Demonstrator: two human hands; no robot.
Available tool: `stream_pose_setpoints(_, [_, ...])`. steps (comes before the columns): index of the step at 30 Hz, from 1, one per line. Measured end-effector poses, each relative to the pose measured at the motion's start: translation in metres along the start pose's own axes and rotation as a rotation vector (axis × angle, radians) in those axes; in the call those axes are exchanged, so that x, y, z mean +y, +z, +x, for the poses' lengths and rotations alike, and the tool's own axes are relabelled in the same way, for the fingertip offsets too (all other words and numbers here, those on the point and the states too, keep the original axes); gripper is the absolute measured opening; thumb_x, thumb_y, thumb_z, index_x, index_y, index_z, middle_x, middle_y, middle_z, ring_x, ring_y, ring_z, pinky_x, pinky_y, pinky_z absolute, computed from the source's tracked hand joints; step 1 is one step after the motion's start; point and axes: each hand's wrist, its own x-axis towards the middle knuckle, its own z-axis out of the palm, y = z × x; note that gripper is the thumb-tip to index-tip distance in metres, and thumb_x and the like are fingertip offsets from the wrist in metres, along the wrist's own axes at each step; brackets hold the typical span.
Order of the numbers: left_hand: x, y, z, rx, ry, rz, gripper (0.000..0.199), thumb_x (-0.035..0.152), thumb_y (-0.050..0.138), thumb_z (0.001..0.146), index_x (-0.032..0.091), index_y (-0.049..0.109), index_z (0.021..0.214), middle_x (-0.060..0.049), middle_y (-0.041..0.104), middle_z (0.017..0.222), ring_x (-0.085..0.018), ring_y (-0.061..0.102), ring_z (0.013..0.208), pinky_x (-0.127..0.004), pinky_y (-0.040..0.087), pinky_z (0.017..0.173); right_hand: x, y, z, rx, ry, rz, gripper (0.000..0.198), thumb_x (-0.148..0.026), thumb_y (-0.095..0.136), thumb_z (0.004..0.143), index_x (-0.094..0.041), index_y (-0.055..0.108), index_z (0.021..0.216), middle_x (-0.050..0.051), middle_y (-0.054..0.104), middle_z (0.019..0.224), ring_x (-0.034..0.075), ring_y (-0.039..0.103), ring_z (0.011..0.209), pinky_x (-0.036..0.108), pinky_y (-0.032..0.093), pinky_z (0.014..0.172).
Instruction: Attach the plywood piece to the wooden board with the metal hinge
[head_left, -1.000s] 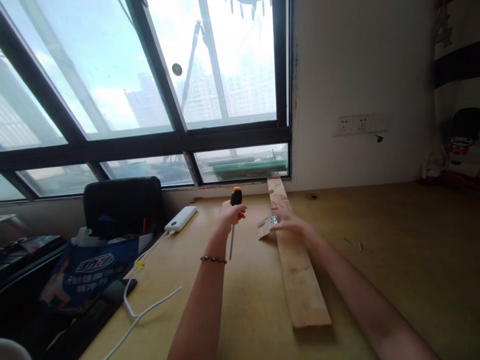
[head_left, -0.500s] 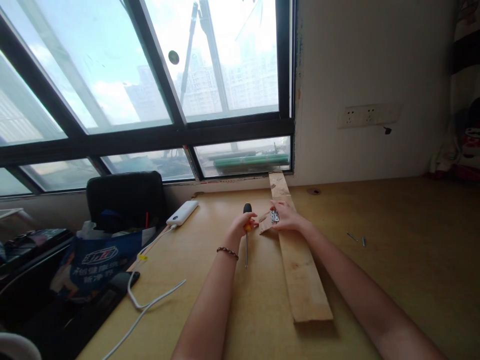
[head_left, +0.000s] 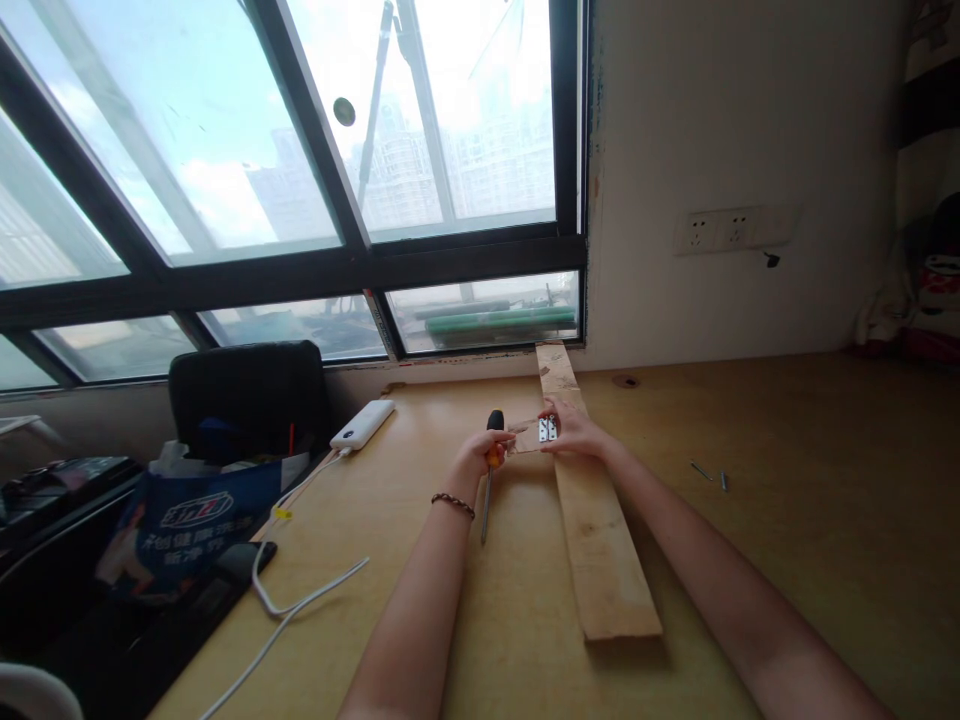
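Note:
My left hand (head_left: 482,455) is closed around a screwdriver (head_left: 494,421) with a black and orange handle, its metal shaft pointing down toward me. The fingertips of that hand also touch the left end of a small wooden piece (head_left: 524,437). On the right end of this piece lies a silver hinge (head_left: 548,429) with screw holes. My right hand (head_left: 574,432) grips the hinge and the wooden piece together between thumb and fingers. Beneath them a long wooden plank (head_left: 600,545) lies on the table, running from the window toward me.
Two small metal screws or pins, one a screw (head_left: 724,481), lie on the table (head_left: 787,560) at right. A white power bank (head_left: 363,424) with a white cable (head_left: 300,607) is at left. Beyond the table's left edge stand a black chair (head_left: 247,395) and a blue bag (head_left: 187,530).
The small wooden piece has been turned more level, so the hinge faces me more squarely. The screwdriver's tip has swung slightly left. Both hands keep their holds.

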Motion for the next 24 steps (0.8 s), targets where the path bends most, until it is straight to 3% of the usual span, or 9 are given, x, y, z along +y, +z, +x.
stream_pose_setpoints(4, [0.001,0.0,-0.001,0.013,-0.043,0.015,0.018,0.002,0.062,0.061,0.011,0.047,0.058,0.002,0.051,0.048,0.001,0.037,0.029,-0.009,0.032,0.03,0.0,-0.002,0.0,-0.012,0.008,0.022,0.075,-0.039,0.076,0.047,-0.018,0.048,0.113,0.009,0.056,0.109,0.027,0.044,0.112,0.04,0.033,0.094])
stream_pose_setpoints(9, [0.005,0.001,-0.002,0.006,-0.034,0.017,0.017,0.003,0.063,0.061,0.011,0.049,0.059,0.004,0.048,0.046,0.001,0.036,0.029,-0.009,0.032,0.03,0.001,-0.003,0.0,-0.029,0.014,0.059,0.093,-0.039,0.078,0.045,-0.019,0.036,0.126,0.009,0.056,0.112,0.026,0.042,0.114,0.04,0.033,0.095])
stream_pose_setpoints(15, [0.009,0.005,-0.008,0.02,-0.005,0.049,0.014,0.003,0.062,0.061,0.011,0.05,0.06,0.004,0.048,0.047,0.001,0.035,0.029,-0.009,0.03,0.03,0.0,-0.005,-0.001,-0.018,0.016,0.085,0.084,-0.041,0.077,0.046,-0.017,0.044,0.119,0.01,0.057,0.11,0.026,0.041,0.116,0.04,0.03,0.098])
stream_pose_setpoints(20, [0.01,0.006,-0.015,0.065,0.085,0.096,0.015,0.004,0.065,0.059,0.01,0.051,0.062,0.001,0.053,0.052,0.001,0.036,0.03,-0.011,0.03,0.031,-0.002,-0.003,-0.002,0.007,0.059,0.171,0.088,-0.038,0.079,0.045,-0.018,0.04,0.121,0.009,0.058,0.109,0.024,0.05,0.107,0.038,0.035,0.094])
stream_pose_setpoints(24, [0.024,0.004,-0.028,0.173,0.237,0.118,0.026,0.012,0.072,0.054,0.011,0.048,0.063,0.001,0.053,0.052,0.0,0.033,0.029,-0.014,0.027,0.03,-0.004,-0.004,-0.003,0.022,0.086,0.185,0.078,-0.036,0.08,0.044,-0.017,0.047,0.112,0.01,0.058,0.109,0.024,0.05,0.108,0.037,0.035,0.094])
